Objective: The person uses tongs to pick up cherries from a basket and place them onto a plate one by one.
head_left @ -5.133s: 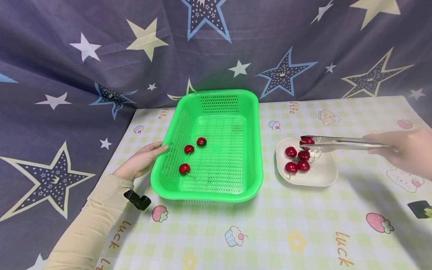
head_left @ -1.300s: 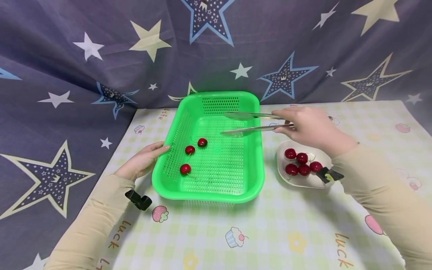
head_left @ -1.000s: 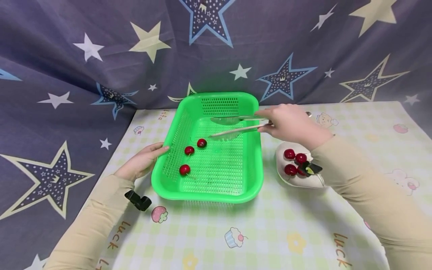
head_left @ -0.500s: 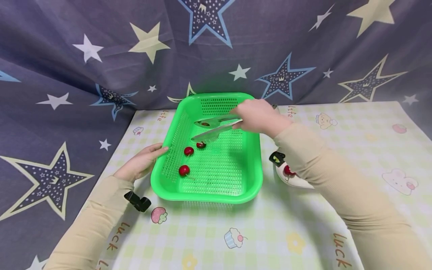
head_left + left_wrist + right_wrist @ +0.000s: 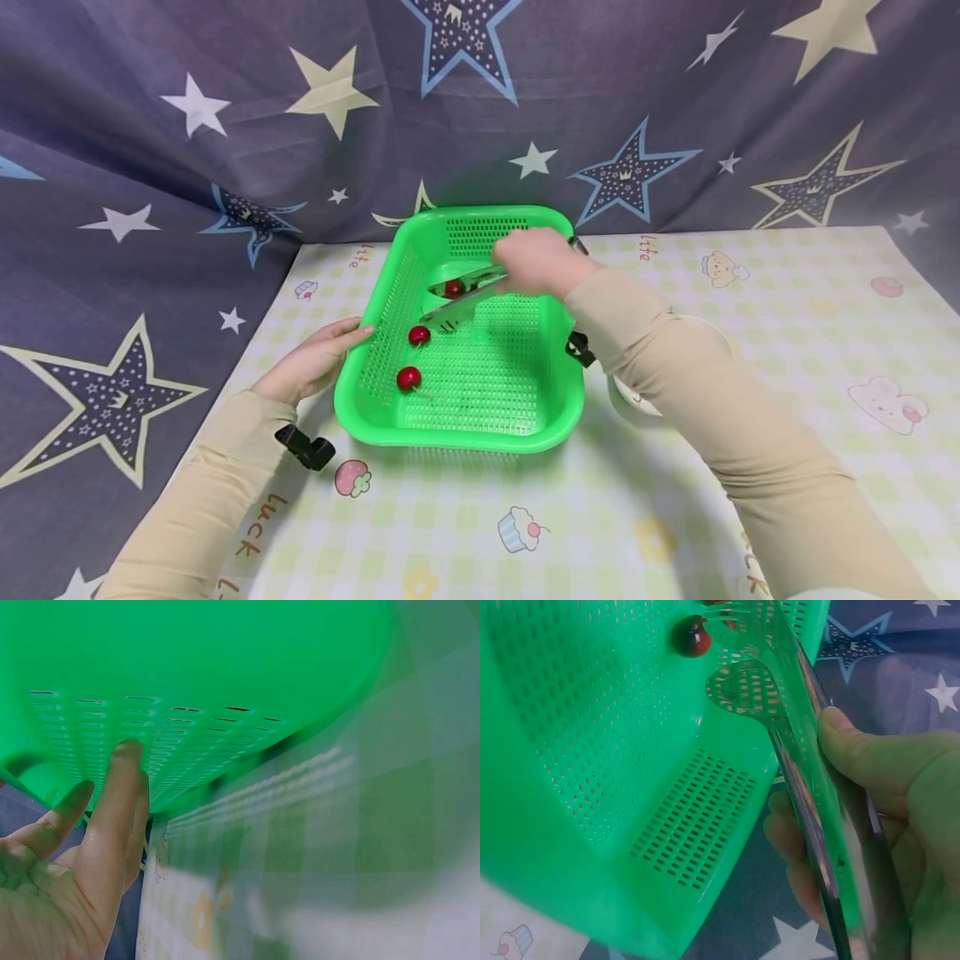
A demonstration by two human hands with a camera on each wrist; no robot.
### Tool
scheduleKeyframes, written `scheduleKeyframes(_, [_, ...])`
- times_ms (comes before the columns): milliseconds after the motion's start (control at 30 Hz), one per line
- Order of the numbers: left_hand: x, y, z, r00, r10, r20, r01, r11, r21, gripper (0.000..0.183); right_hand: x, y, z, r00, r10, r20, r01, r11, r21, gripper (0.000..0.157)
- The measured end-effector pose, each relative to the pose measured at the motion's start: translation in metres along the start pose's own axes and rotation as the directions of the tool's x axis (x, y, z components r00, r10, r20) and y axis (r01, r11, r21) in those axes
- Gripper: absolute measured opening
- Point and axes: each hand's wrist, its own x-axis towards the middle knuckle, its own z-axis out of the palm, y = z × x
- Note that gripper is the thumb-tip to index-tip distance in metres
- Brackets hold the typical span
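My left hand [image 5: 318,358] touches the left side of a green plastic basket [image 5: 457,437], its fingers straight against the outer wall in the left wrist view. My right hand [image 5: 536,262] grips metal serving tongs [image 5: 459,313] inside the basket, one end slotted and the other toothed. The tong ends stand apart. A dark red cherry [image 5: 694,637] shows between them in the right wrist view; whether they touch it, I cannot tell. Two more cherries lie on the basket floor, a nearer cherry [image 5: 408,378] and a farther cherry [image 5: 419,336].
Right of the basket stands a white dish [image 5: 639,406], mostly covered by my right forearm, so its contents are hidden. A checked tablecloth [image 5: 585,508] covers the table. Behind hangs a dark star-patterned curtain [image 5: 480,142].
The tongs let go of a cherry in the dish. My right hand has since carried them left and down into the basket, around the farthest cherry. My left hand stays put.
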Motion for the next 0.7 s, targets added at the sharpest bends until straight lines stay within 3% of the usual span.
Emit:
scheduleKeyframes(333, [-0.001, 0.0, 0.002, 0.998, -0.036, -0.042, 0.036, 0.999, -0.001, 0.077, 0.013, -0.011, 0.005, 0.997, 0.022, 0.074, -0.015, 0.995, -0.097, 0.023])
scheduleKeyframes(700, [0.001, 0.001, 0.002, 0.999, -0.022, -0.026, 0.022, 1.0, -0.006, 0.071, 0.019, -0.007, 0.011, 0.996, 0.017, 0.089, -0.009, 0.995, -0.097, 0.023])
